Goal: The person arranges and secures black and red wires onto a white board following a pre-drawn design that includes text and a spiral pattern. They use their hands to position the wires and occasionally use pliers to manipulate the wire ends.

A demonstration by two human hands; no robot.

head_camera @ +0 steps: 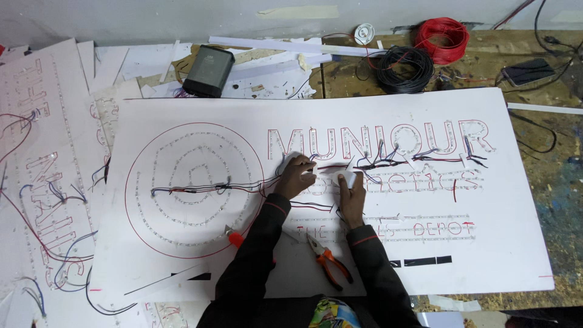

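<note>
Head view: both hands [296, 177] [351, 195] press wires [328, 165] running left-right.

orange pliers [328, 262] | black box [208, 70] | red wire coil [442, 35] | black wire coil [403, 68]

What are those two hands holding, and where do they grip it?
Each hand, left hand and right hand, has a small white piece under its fingers, pressed against the white sign board; exact grip unclear.
</note>
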